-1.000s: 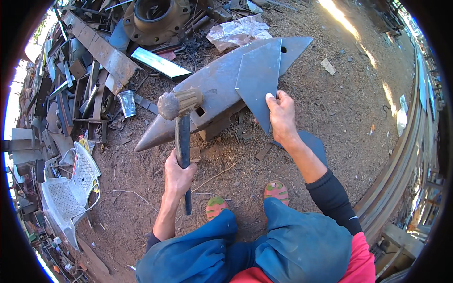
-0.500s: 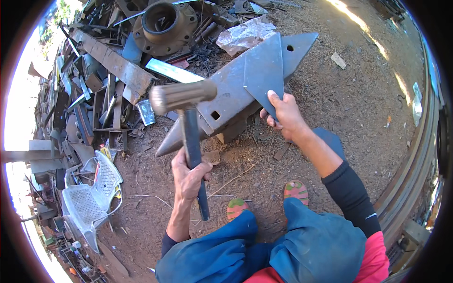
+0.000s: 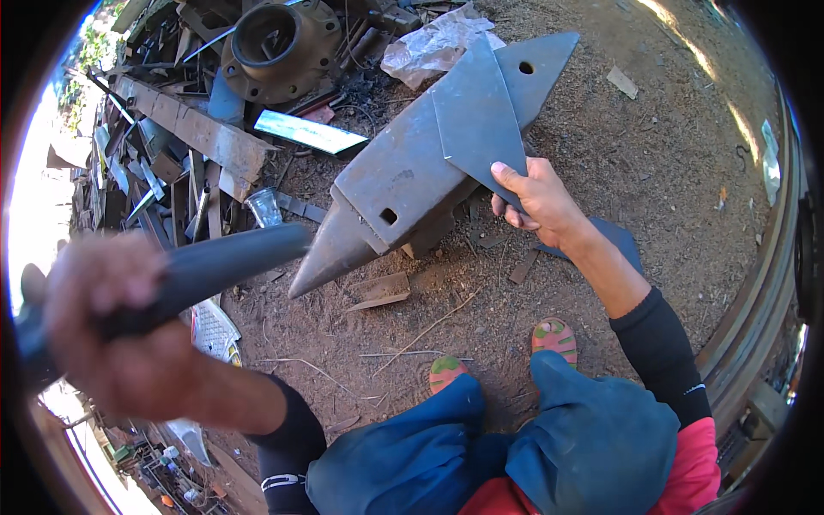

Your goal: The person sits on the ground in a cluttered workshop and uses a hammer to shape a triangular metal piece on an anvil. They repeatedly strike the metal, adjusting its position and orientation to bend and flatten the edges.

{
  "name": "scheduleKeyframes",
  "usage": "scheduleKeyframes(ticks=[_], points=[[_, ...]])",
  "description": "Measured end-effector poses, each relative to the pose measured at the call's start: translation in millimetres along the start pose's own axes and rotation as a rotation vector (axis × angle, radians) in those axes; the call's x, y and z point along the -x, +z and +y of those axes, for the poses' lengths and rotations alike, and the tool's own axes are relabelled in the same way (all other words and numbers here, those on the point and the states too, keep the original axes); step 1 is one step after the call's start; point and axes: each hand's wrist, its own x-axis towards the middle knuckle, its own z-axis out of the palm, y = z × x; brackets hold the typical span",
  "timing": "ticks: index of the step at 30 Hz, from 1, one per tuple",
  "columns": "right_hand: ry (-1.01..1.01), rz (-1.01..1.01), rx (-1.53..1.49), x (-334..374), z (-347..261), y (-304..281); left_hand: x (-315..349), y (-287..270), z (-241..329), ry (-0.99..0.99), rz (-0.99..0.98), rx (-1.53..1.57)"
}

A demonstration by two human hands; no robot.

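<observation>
My left hand (image 3: 129, 322) is raised at the far left, blurred, its fingers wrapped round the dark handle of a hammer (image 3: 236, 259). The hammer's head lies at the dark rim and is hard to make out. An anvil (image 3: 399, 176) stands on the ground ahead, its pointed horn toward the lower left. Across its far half lies a flat grey metal plate (image 3: 479, 107) with a tapering near end. My right hand (image 3: 536, 202) pinches that end, thumb on top and fingers beneath, holding the plate against the anvil's face.
Scrap metal (image 3: 193, 129) is heaped at the left, with a rusty flanged hub (image 3: 276, 51) on it. Crumpled plastic sheeting (image 3: 438, 43) lies behind the anvil. Another dark plate (image 3: 614, 245) rests on the dirt beyond my right wrist. Long metal bars (image 3: 747, 292) run along the right side.
My left hand has swung the hammer from beside the anvil up and out to the left. My right hand still holds the plate, which has turned slightly on the anvil.
</observation>
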Motion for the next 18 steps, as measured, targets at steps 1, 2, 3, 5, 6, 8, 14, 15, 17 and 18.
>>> scheduleKeyframes(ticks=[1, 2, 3, 5, 6, 8, 14, 15, 17, 18], points=[[-0.009, -0.016, 0.005, -2, -3, 5, 12, 9, -17, 0.058, -0.106, -0.188], [0.001, 0.007, -0.005, -2, -5, 3, 33, 39, -38, -0.127, -0.013, -0.193], [0.013, 0.048, -0.019, 1, -3, -4, 55, 75, -62, -0.319, 0.072, -0.17], [0.018, 0.018, -0.065, 3, -7, 3, 74, 78, -96, -0.837, -0.319, -0.424], [0.019, -0.015, -0.086, 0, -5, 4, 84, 73, -105, -0.897, -0.394, -0.439], [0.01, -0.05, -0.065, -4, -10, -3, 85, 76, -96, -0.831, -0.389, -0.485], [0.02, -0.037, -0.021, 5, 5, -6, 49, 55, 9, -0.298, 0.043, -0.211], [0.018, -0.049, -0.026, 5, 3, 0, 40, 48, 22, -0.183, 0.033, -0.138], [0.025, -0.03, -0.027, 8, 6, -6, 21, 38, 25, -0.085, -0.081, -0.005], [0.026, -0.035, -0.017, 7, 4, -5, 16, 40, 21, -0.021, -0.039, -0.002]])
